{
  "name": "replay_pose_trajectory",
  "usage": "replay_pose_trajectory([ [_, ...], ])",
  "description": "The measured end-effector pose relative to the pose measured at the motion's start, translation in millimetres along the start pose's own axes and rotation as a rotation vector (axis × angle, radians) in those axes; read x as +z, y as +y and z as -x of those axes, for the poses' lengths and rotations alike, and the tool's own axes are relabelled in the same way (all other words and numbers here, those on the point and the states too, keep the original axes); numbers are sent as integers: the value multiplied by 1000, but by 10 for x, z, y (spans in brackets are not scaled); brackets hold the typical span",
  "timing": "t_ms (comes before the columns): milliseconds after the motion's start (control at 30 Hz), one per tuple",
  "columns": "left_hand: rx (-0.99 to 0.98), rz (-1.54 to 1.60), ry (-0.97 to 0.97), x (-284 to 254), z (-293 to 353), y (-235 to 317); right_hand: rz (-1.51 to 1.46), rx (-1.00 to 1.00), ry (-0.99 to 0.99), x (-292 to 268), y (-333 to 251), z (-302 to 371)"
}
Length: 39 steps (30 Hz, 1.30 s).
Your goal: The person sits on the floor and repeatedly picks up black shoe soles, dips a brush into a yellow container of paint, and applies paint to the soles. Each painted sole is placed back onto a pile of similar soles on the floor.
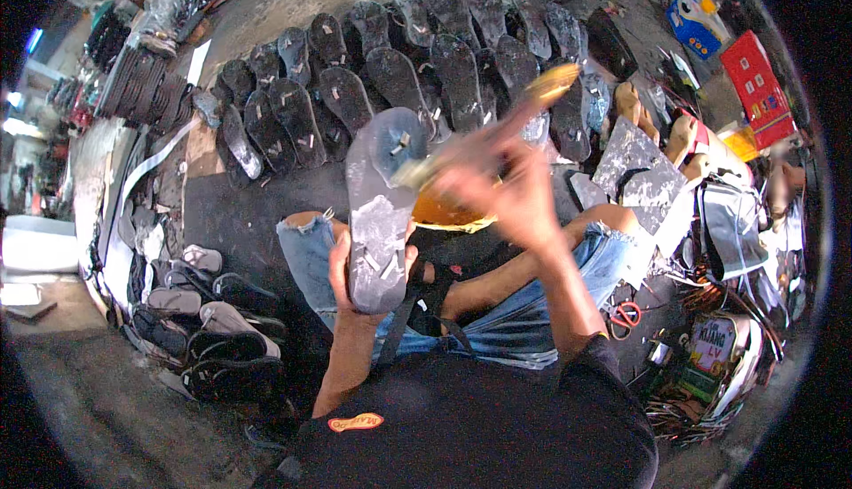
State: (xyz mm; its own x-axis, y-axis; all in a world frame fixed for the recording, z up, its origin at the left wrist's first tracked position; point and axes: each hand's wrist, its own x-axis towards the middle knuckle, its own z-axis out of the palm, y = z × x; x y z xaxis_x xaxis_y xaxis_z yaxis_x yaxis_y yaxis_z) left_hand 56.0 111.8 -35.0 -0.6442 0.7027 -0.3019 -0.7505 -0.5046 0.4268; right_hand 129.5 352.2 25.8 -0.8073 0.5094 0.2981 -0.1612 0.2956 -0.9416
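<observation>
Fingers of the left hand (341, 278) grip the lower end of a dark sandal sole (382, 245), upright just toward nine o'clock from centre; the right hand's (519, 201) close around a blurred brush-like tool (495, 134) slanting toward two. Rows of soles (458, 67) lie at twelve, sandals (232, 320) at eight, red-handled scissors (627, 319) at four.

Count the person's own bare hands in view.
2: the left hand grips the lower end of a grey, foot-shaped sole, partly hidden behind it; the right hand holds a blurred, yellow-ended tool.
</observation>
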Motion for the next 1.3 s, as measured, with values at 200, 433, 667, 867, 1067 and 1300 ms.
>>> replay_pose_trajectory([
  [200, -133, -113, -86, -309, 112, -173, 419, -413, 372, 250, 218, -395],
  [433, -77, -25, -150, -258, 40, -140, 265, -223, 332, 55, 154, 23],
  [667, -195, -439, -187, -145, 83, -77, 574, -252, 401, -239, 105, -96],
  [867, 242, -684, -341, -180, -126, -241, 202, -105, 73, -5, -135, 331],
  [1067, 31, -232, -241, -174, -397, -259, 262, -328, 151, 212, -90, 552],
  [1300, 24, -268, -128, 83, -455, -118, 71, -199, -28, 559, -423, 1041],
])
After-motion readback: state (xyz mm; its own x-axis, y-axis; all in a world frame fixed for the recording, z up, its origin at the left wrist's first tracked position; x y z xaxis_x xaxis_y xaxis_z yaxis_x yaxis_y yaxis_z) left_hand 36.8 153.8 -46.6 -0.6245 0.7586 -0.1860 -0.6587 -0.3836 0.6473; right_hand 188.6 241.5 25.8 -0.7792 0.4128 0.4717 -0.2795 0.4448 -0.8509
